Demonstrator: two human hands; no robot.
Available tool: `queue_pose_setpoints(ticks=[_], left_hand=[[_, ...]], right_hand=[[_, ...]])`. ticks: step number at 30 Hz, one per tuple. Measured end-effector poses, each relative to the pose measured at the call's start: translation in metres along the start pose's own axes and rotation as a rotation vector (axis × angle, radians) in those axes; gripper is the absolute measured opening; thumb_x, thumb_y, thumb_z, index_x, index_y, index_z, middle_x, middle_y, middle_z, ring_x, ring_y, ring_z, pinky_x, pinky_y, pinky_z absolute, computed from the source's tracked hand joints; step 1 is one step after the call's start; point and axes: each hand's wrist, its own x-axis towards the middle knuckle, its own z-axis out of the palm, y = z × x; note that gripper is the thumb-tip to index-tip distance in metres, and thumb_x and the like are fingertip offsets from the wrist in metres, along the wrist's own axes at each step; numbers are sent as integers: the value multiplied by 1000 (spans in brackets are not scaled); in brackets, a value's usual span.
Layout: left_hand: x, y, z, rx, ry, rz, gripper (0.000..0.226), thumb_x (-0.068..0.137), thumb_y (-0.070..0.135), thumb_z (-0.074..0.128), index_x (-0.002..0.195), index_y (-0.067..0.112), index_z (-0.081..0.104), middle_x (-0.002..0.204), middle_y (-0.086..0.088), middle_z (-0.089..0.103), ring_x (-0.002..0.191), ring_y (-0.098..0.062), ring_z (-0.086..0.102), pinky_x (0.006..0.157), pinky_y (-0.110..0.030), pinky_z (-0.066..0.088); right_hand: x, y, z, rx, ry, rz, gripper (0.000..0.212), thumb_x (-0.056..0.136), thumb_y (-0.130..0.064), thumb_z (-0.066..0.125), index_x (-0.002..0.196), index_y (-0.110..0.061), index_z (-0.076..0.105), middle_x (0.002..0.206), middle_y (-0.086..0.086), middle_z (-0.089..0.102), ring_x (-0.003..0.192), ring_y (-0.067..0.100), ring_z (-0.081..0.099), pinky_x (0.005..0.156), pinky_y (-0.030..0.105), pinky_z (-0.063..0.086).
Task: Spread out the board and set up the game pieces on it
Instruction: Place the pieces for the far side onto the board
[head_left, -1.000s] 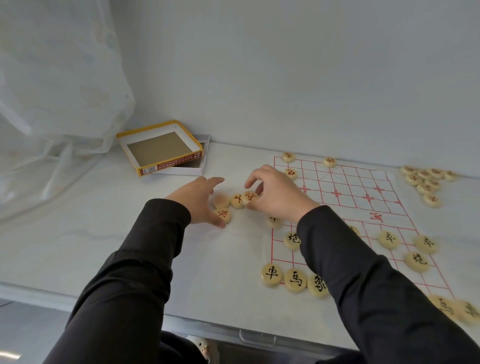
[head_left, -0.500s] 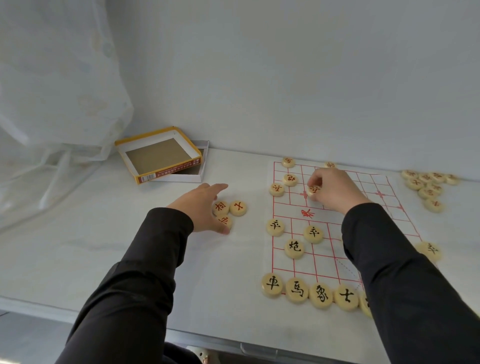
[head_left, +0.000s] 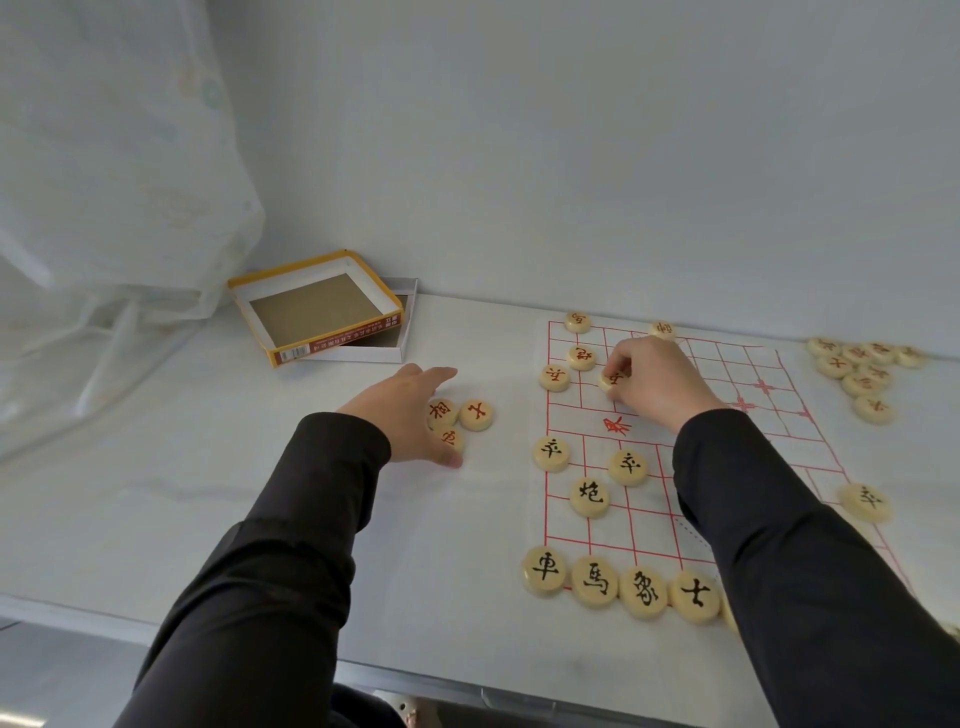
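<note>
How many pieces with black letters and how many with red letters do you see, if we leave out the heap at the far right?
Black-lettered pieces: 8
Red-lettered pieces on the board: 5, one pinched by the right hand
Red-lettered pieces by the left hand: 3
Total: 16. One more piece shows partly behind the right sleeve, letter hidden.

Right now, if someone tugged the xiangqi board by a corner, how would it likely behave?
The xiangqi board looks like a thin sheet lying flat with no visible thickness, so it is probably floppy and light. On the smooth table it would likely slide or wrinkle, dragging the black-marked pieces along its near edge.
</note>
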Motion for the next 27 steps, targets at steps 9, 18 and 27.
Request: queue_pose_setpoints(ticks=[9, 18, 27], left_hand=[[0, -9, -6, -49, -31, -45, 92, 71, 37, 77, 145, 26, 24, 141, -1, 39, 123, -21, 43, 104, -33, 34], [0, -13, -4, -7, -13, -68, 84, 70, 42, 76, 141, 24, 36, 133, -2, 44, 117, -20, 45, 100, -30, 36], [0, -5, 0, 31, 7, -41, 77, 69, 45, 77, 136, 25, 43, 125, -2, 47, 110, -20, 48, 93, -27, 39]], right_hand=[[-3, -21, -16, -31, 4, -99, 49, 85, -7, 63, 132, -18, 51, 135, 3, 51, 123, 21, 49, 100, 31, 39], [-27, -84, 16, 29, -235, -365, 47, 88, -13, 61, 133, -20, 49, 131, 2, 52, 118, 18, 50, 90, 23, 37], [-34, -93, 38, -112, -221, -447, 34, 89, -19, 59, 122, -13, 57, 116, 6, 54, 106, 22, 53, 85, 28, 44]])
